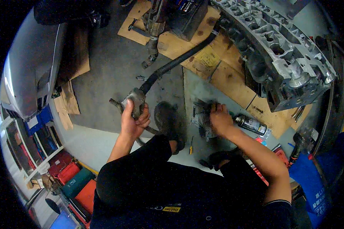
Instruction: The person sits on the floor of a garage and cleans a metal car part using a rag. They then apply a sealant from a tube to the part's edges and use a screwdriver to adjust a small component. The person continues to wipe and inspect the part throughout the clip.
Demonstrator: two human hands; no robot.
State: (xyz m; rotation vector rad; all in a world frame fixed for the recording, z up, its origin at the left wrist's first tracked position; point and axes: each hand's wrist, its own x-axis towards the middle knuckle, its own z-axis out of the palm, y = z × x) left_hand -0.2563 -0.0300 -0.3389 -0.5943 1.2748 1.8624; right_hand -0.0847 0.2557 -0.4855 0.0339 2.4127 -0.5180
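Observation:
My left hand (135, 120) is closed round a grey metal housing with pipe stubs (135, 100), thumb lying on top. A thick black hose (179, 60) runs from this housing up to the side of a large metal cylinder head (273, 42). Lower down, to the right, my right hand (221, 119) is bent over the floor with its fingers curled. Dark, blurred material (203, 112) lies right against those fingers, and what they grip cannot be made out. Close to that wrist, a black spray can (251, 124) lies on its side.
Stained cardboard (233, 78) lies under the cylinder head. A yellow-handled screwdriver (191, 145) is on the floor near my feet. A corroded pipe (153, 49) and a black box (185, 17) stand beyond the hose. Red and green cases (77, 183) line the lower left.

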